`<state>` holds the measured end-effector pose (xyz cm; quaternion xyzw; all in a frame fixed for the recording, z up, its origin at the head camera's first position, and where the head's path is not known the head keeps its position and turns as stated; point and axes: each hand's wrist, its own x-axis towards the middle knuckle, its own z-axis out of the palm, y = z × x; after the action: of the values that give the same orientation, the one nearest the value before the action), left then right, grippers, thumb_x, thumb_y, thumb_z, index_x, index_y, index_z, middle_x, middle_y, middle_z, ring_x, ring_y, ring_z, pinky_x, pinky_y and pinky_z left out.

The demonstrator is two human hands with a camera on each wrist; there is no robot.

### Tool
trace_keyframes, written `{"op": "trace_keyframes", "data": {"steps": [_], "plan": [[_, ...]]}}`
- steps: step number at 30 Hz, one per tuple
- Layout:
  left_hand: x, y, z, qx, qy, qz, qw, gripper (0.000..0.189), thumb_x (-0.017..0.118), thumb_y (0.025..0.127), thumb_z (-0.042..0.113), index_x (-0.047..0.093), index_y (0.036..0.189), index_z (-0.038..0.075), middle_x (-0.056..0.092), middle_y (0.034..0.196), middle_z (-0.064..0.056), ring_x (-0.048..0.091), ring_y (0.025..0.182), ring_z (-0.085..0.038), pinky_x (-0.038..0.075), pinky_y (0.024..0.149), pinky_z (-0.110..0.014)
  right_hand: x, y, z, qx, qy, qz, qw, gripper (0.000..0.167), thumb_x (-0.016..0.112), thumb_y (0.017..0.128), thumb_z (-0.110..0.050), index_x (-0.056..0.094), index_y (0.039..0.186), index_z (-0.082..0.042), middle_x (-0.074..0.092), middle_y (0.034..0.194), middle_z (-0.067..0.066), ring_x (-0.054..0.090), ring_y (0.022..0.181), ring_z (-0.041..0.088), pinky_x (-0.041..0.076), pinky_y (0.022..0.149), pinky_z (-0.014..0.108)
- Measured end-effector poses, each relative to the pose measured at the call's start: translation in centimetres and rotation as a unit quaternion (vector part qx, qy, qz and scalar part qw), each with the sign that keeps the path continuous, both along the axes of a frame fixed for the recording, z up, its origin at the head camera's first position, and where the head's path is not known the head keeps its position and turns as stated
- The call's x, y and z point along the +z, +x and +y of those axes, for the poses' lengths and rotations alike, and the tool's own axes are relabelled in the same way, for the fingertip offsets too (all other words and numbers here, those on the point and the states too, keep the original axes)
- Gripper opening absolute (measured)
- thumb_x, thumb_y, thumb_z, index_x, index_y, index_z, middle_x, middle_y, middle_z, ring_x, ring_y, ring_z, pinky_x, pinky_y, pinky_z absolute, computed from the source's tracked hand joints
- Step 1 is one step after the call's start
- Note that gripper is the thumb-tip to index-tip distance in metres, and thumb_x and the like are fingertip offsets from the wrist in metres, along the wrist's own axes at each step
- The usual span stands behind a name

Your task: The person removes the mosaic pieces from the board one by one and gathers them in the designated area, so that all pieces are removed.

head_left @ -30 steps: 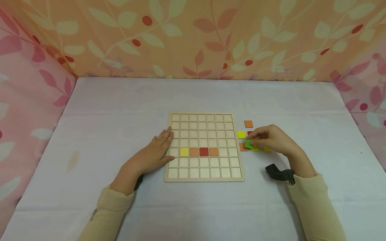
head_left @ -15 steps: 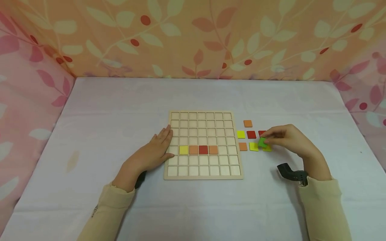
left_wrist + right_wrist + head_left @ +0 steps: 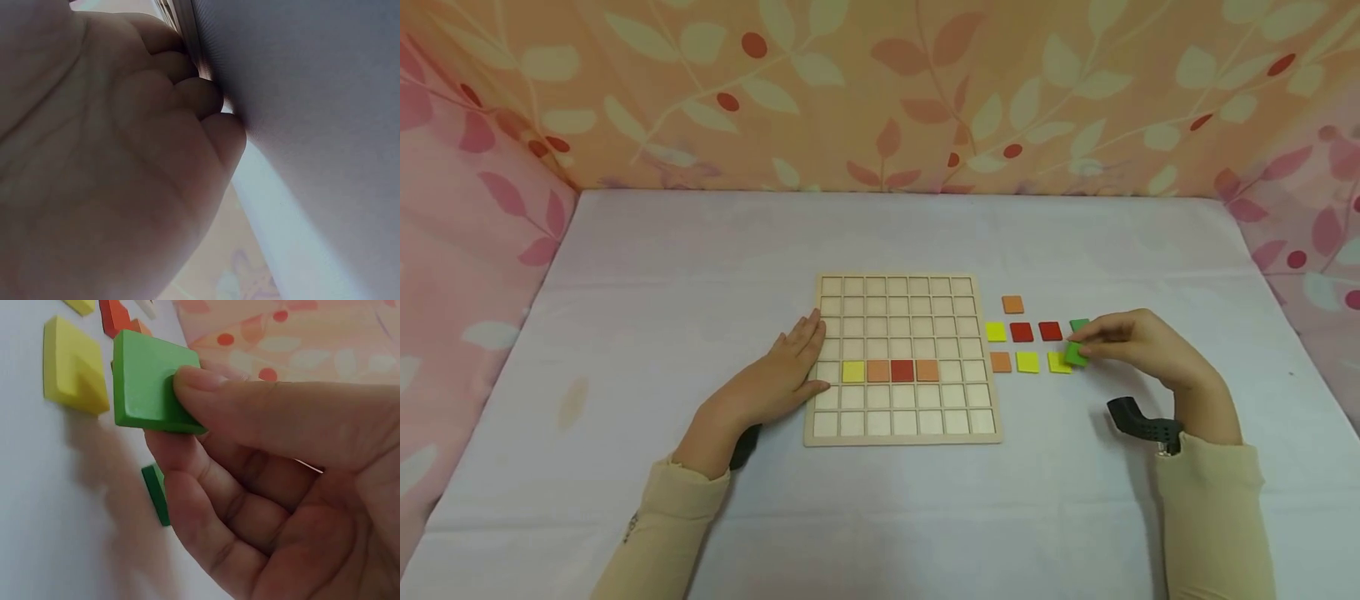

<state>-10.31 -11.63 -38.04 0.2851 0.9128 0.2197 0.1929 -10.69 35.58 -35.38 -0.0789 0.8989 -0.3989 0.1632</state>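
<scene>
My right hand (image 3: pixel 1138 346) pinches a light green square tile (image 3: pixel 147 381) between thumb and fingers, close over the right end of the loose tiles. A darker green tile (image 3: pixel 1078 325) lies just behind it, partly covered by the fingers. Beside the held tile lies a yellow tile (image 3: pixel 1059 362). My left hand (image 3: pixel 778 367) rests with straight fingers along the left edge of the wooden grid board (image 3: pixel 902 439). One row of the board holds a yellow tile (image 3: pixel 853 372), an orange tile (image 3: pixel 877 372), a red tile (image 3: pixel 902 371) and another orange tile (image 3: pixel 927 371).
Right of the board lie loose tiles in short rows: an orange tile (image 3: pixel 1012 304) at the back, a yellow tile (image 3: pixel 996 332), two red tiles (image 3: pixel 1021 332) and, in front, an orange tile (image 3: pixel 1001 362). White cloth (image 3: pixel 880 517) covers the table; patterned fabric (image 3: pixel 880 92) stands behind.
My right hand has moved right with the green tile, from over the left part of the loose tiles to their right end, uncovering the red and yellow ones. The left hand stays at the board.
</scene>
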Motion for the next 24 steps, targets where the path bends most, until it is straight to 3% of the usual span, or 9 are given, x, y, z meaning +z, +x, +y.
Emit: {"op": "trace_keyframes", "data": {"steps": [13,24], "plan": [[0.1,-0.1,-0.1,0.002,-0.003,0.001,1.0000,0.077,0.054,0.097,0.024,0.005,0.147,-0.007,-0.007,0.155,-0.019,-0.003,0.142,-0.033,0.009,0.113,-0.051,-0.3,0.0,1.5,-0.006,0.002,0.002,1.0000,0.017,0.069,0.085,-0.004,0.071,0.100,0.004,0.070,0.087,-0.007,0.055,0.078,0.004,0.046,0.067,0.014],[0.2,-0.1,-0.1,0.004,-0.003,0.002,1.0000,0.077,0.054,0.097,0.024,0.006,0.147,-0.008,-0.006,0.155,-0.019,-0.002,0.142,-0.033,0.009,0.112,-0.052,-0.7,-0.2,1.8,0.002,0.027,0.000,0.9996,0.016,0.067,0.086,-0.004,0.072,0.099,0.003,0.070,0.089,-0.004,0.053,0.081,0.003,0.045,0.069,0.013]]}}
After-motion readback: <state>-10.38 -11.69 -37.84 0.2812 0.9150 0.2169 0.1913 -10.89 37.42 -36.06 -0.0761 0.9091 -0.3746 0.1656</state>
